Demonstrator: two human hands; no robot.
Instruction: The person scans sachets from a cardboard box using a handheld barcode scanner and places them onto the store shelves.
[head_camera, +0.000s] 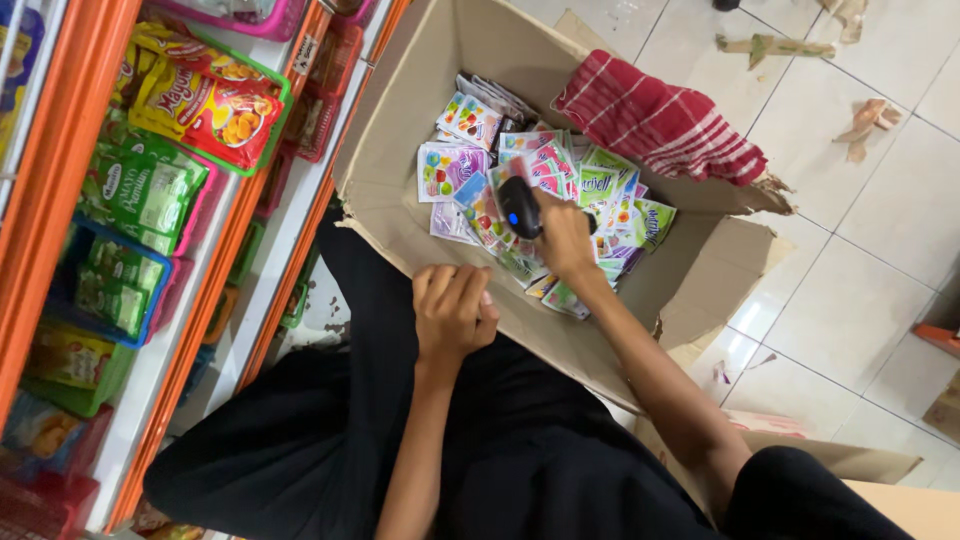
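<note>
A large open cardboard box (400, 180) stands on the floor in front of me, holding several small colourful sachets (545, 180) in pink, purple and green. My right hand (562, 238) reaches into the box and grips a black handheld scanner (518, 206) with a blue light, held just above the sachets. Resting on the near edge of the box is my left hand (452, 308), its fingers curled and nothing seen in it. My lap in black clothing lies below.
A red and white striped cloth (660, 120) hangs over the box's far rim. Orange-edged shelves (250, 230) at left hold coloured baskets of green and red snack packets (195, 100). Torn cardboard scraps (865, 125) lie on the white tiled floor at upper right.
</note>
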